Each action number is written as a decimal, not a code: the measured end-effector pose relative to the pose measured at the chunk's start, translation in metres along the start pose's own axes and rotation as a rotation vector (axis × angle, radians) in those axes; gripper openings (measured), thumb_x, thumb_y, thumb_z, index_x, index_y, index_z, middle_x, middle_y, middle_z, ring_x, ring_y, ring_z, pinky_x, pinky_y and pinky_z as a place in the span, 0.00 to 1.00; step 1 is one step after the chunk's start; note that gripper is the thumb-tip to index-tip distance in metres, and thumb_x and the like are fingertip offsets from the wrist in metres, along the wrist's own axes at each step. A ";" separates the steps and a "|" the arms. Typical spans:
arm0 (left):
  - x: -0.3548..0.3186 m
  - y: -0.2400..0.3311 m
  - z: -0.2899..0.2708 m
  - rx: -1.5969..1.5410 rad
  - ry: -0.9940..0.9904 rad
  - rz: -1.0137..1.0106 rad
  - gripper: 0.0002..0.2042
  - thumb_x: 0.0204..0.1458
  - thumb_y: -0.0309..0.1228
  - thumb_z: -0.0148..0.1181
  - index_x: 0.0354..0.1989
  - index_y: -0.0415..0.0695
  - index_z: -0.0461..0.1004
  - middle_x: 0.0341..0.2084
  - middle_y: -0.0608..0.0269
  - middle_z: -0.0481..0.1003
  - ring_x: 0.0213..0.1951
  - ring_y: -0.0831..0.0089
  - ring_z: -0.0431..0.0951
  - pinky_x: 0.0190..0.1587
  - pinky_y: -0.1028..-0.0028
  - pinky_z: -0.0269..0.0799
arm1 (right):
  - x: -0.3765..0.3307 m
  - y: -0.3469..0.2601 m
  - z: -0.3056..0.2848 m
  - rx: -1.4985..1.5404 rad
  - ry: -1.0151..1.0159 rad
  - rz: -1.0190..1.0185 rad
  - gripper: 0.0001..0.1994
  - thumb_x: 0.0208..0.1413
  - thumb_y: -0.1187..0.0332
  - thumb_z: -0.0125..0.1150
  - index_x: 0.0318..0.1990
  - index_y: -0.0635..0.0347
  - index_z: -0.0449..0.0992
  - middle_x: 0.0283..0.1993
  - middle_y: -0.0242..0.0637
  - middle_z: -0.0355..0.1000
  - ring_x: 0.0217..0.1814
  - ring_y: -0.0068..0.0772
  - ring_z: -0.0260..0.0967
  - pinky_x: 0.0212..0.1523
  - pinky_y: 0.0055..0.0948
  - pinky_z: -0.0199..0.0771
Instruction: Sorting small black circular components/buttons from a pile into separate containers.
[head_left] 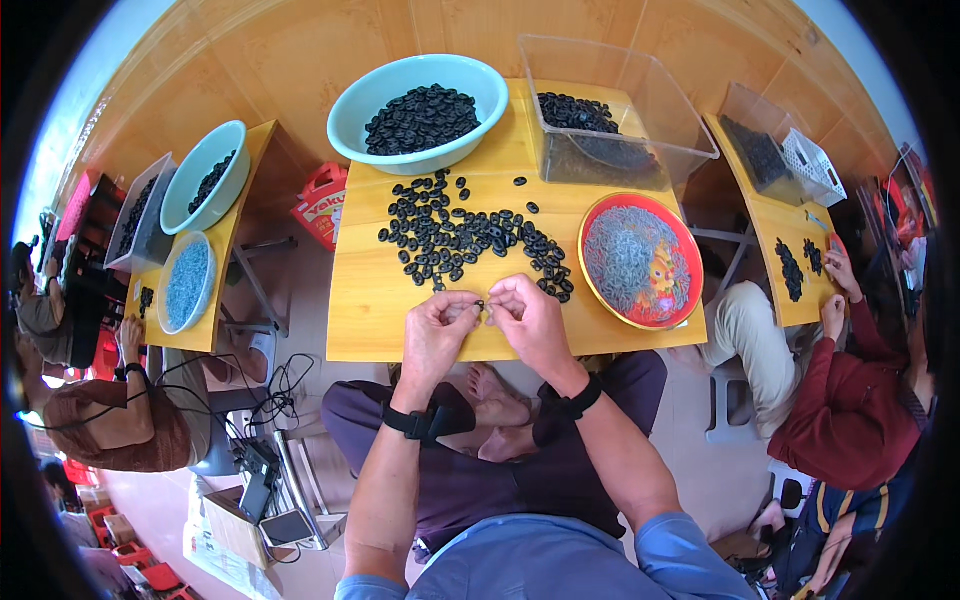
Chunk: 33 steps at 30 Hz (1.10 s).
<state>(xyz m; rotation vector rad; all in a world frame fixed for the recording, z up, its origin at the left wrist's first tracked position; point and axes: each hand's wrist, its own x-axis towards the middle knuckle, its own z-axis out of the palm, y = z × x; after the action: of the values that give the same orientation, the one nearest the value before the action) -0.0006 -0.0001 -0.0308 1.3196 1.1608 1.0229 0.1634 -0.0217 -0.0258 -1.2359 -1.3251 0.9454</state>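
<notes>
Above the front part of the yellow table [365, 320], my left hand [438, 328] pinches a small black oval piece [479, 304] between thumb and fingertips. My right hand [532, 322] meets it there, thumb and forefinger closed; whatever lies between them is too small to make out. Just beyond my hands spread many loose black oval pieces [430, 235], which look to have holes in them. To the right of these sits a red round tray [686, 310] with a yellow rim, holding a heap of thin grey bits [625, 250].
A light-blue basin [345, 115] of black pieces stands at the back left, a clear plastic bin [690, 140] at the back right. People work at side tables: one in a brown top [115, 425], another in a dark red sleeve [840, 400]. Black cables [285, 385] hang low left.
</notes>
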 end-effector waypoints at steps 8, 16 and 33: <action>-0.001 0.005 0.002 -0.023 -0.023 -0.027 0.08 0.56 0.23 0.64 0.42 0.33 0.81 0.26 0.65 0.80 0.27 0.83 0.77 0.33 0.80 0.74 | 0.000 0.001 -0.003 0.053 -0.008 0.026 0.06 0.56 0.80 0.59 0.41 0.70 0.72 0.33 0.43 0.80 0.34 0.28 0.81 0.35 0.27 0.80; 0.001 0.005 0.001 -0.172 -0.026 -0.052 0.07 0.57 0.21 0.63 0.42 0.33 0.80 0.26 0.62 0.81 0.28 0.80 0.79 0.34 0.80 0.75 | -0.004 -0.008 -0.012 0.084 0.001 0.051 0.07 0.59 0.80 0.59 0.44 0.70 0.74 0.35 0.40 0.79 0.33 0.24 0.79 0.35 0.23 0.79; 0.004 0.005 -0.003 -0.284 -0.048 -0.032 0.07 0.58 0.22 0.64 0.43 0.34 0.80 0.29 0.62 0.81 0.31 0.80 0.80 0.36 0.80 0.76 | 0.004 -0.024 -0.033 -0.905 0.016 -0.060 0.08 0.52 0.70 0.65 0.39 0.61 0.78 0.33 0.42 0.75 0.36 0.46 0.77 0.35 0.42 0.73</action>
<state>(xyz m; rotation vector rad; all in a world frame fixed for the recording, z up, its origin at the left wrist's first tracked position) -0.0028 0.0042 -0.0261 1.0916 0.9575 1.0828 0.1919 -0.0246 0.0031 -1.8393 -1.8441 0.2537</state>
